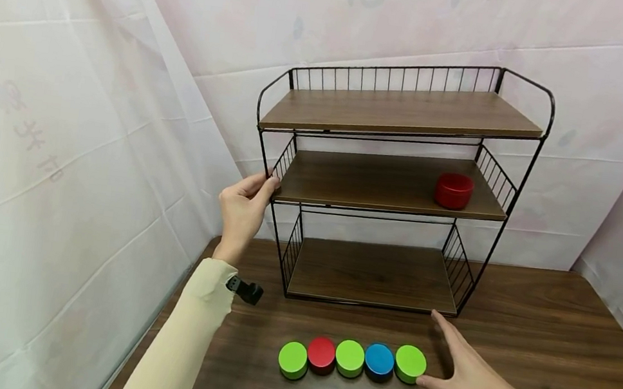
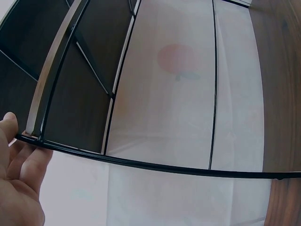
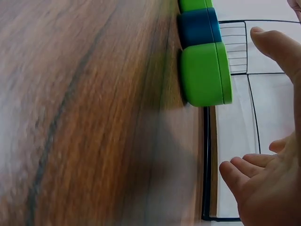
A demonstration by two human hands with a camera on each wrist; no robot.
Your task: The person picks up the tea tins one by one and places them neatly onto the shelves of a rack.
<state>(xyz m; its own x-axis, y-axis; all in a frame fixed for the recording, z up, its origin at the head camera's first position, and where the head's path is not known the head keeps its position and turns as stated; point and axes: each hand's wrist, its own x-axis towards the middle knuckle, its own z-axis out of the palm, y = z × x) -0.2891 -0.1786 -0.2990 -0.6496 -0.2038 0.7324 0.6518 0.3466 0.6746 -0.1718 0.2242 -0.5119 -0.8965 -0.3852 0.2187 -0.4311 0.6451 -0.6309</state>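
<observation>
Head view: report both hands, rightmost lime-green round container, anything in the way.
Left hand holds black wire rack. Right hand empty, beside lime-green round container. Container upright on brown table. Nothing visible between it and right hand.

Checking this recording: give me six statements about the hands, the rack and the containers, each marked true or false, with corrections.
1. The left hand grips the rack at its left side. True.
2. Five round containers stand in a row on the table. True.
3. The right hand holds a container. False: it holds nothing and is near the green container at the row's right end.
4. The red container on the rack stands on the top shelf. False: it stands on the middle shelf.
5. In the head view, the blue container is second from the right. True.
6. Only one container in the row is green. False: three are.
</observation>
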